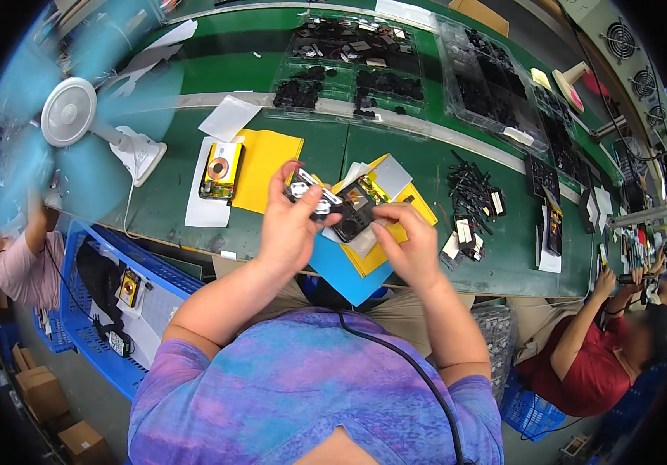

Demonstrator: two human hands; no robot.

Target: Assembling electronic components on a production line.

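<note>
Shirt: short-sleeved, tie-dye look, soft blotches of purple, violet-blue, turquoise, pink. Neckline: notched, at lower edge of view. Left sleeve, right sleeve: same mottled fabric. Trousers: beige, partly visible. Cable: black, single, curving across shirt front. Left hand, right hand: bare.

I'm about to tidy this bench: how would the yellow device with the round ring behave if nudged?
The yellow device is probably stiff, being a compact, straight-edged block. Lying flat, it seems unlikely to roll, though the white sheet under it may slide along. Its near end looks uncovered, so parts there could be fragile.
</note>
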